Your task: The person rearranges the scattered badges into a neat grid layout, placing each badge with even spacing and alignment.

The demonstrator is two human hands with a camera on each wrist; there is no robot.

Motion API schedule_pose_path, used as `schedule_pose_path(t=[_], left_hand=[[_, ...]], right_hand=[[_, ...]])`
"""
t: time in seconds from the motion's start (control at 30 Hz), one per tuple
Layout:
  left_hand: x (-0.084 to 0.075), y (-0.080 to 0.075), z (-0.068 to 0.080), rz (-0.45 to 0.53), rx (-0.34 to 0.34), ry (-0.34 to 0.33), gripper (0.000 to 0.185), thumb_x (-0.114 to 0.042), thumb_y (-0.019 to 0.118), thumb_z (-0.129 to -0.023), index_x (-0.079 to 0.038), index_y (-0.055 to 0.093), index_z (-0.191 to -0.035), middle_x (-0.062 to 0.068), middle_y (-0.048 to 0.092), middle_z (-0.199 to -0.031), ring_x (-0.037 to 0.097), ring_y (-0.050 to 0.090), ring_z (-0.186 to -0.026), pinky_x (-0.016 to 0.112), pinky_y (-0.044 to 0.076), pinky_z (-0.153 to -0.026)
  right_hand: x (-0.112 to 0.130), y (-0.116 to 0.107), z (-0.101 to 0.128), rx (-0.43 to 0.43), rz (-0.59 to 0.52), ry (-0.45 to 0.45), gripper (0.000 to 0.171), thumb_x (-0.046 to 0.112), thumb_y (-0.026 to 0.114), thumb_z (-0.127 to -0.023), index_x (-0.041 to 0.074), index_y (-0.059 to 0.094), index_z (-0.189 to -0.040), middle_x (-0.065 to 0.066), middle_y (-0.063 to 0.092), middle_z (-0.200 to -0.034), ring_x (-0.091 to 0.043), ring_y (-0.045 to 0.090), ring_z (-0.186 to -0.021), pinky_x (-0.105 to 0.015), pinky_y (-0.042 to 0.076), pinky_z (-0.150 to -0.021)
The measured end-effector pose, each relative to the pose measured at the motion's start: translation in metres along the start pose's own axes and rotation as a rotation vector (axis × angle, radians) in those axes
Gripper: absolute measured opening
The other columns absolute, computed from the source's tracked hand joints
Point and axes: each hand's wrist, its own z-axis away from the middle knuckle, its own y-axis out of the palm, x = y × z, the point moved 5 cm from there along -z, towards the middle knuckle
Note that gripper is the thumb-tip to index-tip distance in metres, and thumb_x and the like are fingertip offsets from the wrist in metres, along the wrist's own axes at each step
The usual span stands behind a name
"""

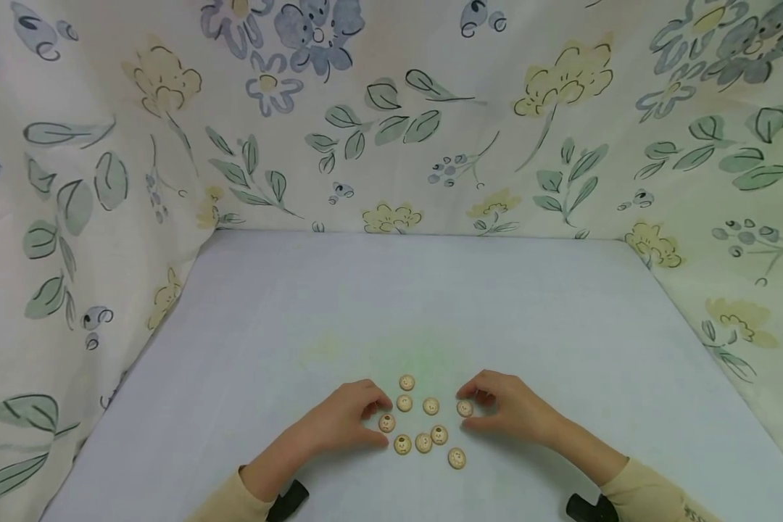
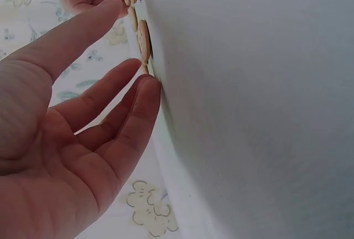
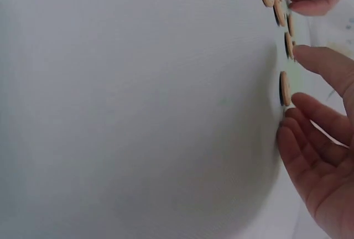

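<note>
Several small round wooden buttons (image 1: 423, 442) lie flat in a loose cluster on the pale table (image 1: 391, 304) near its front edge. My left hand (image 1: 377, 419) rests at the cluster's left side. Its thumb and forefinger bracket the leftmost button (image 1: 386, 423), and the fingertips touch the table at that button's rim (image 2: 145, 40). At the right side, my right hand (image 1: 471, 410) brackets the rightmost button (image 1: 465, 408) the same way; in the right wrist view this button (image 3: 285, 88) lies between thumb and fingers. Neither button is lifted. In the wrist views both hands' fingers look fairly straight and relaxed.
Floral cloth (image 1: 391, 130) hangs as a wall behind the table and down both sides (image 1: 72, 290). A lone button (image 1: 456, 457) sits nearest me. Black wrist mounts (image 1: 287, 500) show at both sleeves.
</note>
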Motion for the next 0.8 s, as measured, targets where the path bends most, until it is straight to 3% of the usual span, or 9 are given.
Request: schedule_pose_path(t=[0.27,0.63,0.8], left_hand=[[-0.0022,0.0028,0.0024,-0.007,-0.005,0.015,0.03,-0.012,0.083,-0.075,-0.009,0.068,-0.1,-0.004,0.053,-0.09,0.011,0.048,-0.079,0.023,0.041,-0.071],[-0.0026,0.0054,-0.001,-0.051,-0.047,0.054,0.021,-0.007,0.079,-0.078,-0.01,0.069,-0.096,-0.006,0.053,-0.087,0.008,0.048,-0.077,0.022,0.043,-0.071],[-0.0049,0.0052,-0.0026,-0.071,-0.055,0.067,0.017,-0.005,0.078,-0.078,-0.01,0.069,-0.092,-0.006,0.052,-0.083,0.008,0.048,-0.074,0.021,0.042,-0.068]], right_hand=[[-0.0009,0.0015,0.0035,0.001,0.01,-0.025,0.033,0.019,0.084,-0.076,0.016,0.068,-0.104,0.01,0.062,-0.096,-0.008,0.056,-0.083,-0.024,0.05,-0.074],[-0.0021,0.0015,0.0026,-0.033,-0.001,-0.108,0.025,0.007,0.079,-0.08,0.012,0.068,-0.102,0.006,0.064,-0.095,-0.009,0.058,-0.079,-0.023,0.051,-0.069],[-0.0014,0.0008,0.0015,-0.034,-0.005,-0.098,0.023,0.008,0.078,-0.081,0.011,0.068,-0.101,0.006,0.065,-0.093,-0.008,0.058,-0.077,-0.023,0.051,-0.067]])
